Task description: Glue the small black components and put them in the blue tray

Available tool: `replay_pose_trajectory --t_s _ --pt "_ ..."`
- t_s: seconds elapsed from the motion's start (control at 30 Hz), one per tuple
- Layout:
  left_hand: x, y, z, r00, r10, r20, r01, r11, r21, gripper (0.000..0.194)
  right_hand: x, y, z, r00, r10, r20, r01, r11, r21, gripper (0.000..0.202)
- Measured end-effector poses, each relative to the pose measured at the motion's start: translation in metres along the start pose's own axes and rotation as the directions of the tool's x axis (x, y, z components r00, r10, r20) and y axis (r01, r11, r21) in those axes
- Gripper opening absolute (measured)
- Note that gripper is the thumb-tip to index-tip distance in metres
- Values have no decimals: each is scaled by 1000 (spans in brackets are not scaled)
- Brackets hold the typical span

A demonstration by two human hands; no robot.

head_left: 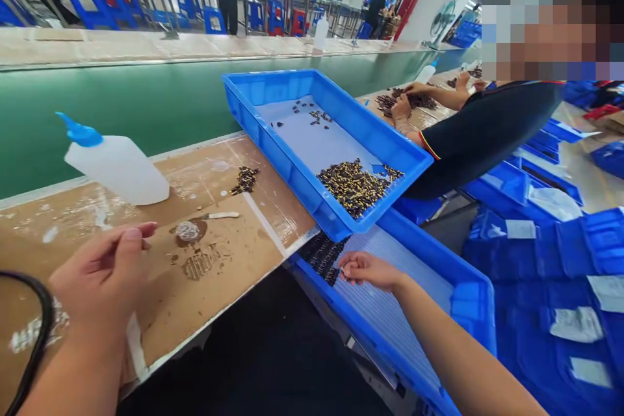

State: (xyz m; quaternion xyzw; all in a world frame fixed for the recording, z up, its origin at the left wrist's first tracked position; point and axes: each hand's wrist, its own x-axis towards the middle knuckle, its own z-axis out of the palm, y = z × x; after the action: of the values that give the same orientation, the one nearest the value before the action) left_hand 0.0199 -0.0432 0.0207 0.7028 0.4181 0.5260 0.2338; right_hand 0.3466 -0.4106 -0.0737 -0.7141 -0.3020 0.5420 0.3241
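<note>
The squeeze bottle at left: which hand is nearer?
Left. The left hand is this side of the squeeze bottle; the right hand is farther off, over the lower blue tray.

Own hands point(100, 270) point(368, 270): two; nearest blue trays point(287, 172) point(475, 305): two; white bottles point(119, 166) point(322, 32) point(426, 72): three; fan point(442, 17): one

Blue tray point(364, 122), black-and-yellow parts point(353, 187), green belt point(160, 97)

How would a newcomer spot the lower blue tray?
Start at the upper blue tray, holding loose yellow-and-black parts. The lower blue tray shows beneath its near corner, by the right hand. Unlike the upper, it has a ridged liner.
</note>
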Motion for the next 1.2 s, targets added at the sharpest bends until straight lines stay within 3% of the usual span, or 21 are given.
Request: replay_pose_trajectory --t_s 0.07,0.17,0.3,0.47,0.73,1.2 --pt "-1 6 1 1000 -24 11 24 999 25 19 12 23 -13 989 71 -129 -84 991 -101 41" --pt "-1 11 1 998 -62 30 61 997 56 22 37 44 -16 960 153 -235 -217 935 -279 25" --pt "-1 11 0 991 -119 55 114 989 97 27 64 52 -9 947 161 -279 -280 839 -467 21" --pt "1 6 0 993 -92 75 83 989 124 35 74 52 -9 947 154 -281 -301 733 -610 24" --pt "1 -5 0 996 -44 76 39 997 65 31 75 55 -6 959 113 -259 -267 665 -698 23" --pt "1 -1 -3 997 -41 65 38 998 50 31 75 56 -6 971 95 -219 -225 672 -706 22"
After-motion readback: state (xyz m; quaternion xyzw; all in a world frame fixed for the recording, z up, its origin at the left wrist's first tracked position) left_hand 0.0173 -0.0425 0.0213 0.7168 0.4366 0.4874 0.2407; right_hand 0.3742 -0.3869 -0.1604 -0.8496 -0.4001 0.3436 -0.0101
